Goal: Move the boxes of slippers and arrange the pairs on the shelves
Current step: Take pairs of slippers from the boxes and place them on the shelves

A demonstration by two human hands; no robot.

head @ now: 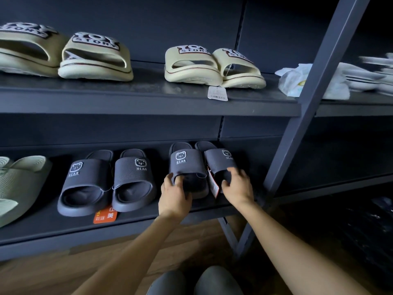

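On the lower shelf [53, 228] stands a pair of dark grey BEAR slippers. My left hand [174, 195] grips the toe end of the left slipper [187, 162]. My right hand [238, 186] grips the toe end of the right slipper [221, 159]. A red-and-white tag [213, 185] hangs between them. A second dark grey BEAR pair [108, 179] stands to their left with an orange tag [105, 216] in front.
The upper shelf [148, 105] carries two cream TOY STORY pairs [212, 67] [63, 54] and crumpled white wrapping [297, 79]. A pale green slipper [14, 184] lies at the far left below. A slanted shelf post [306, 103] stands right of my hands. Wooden floor below.
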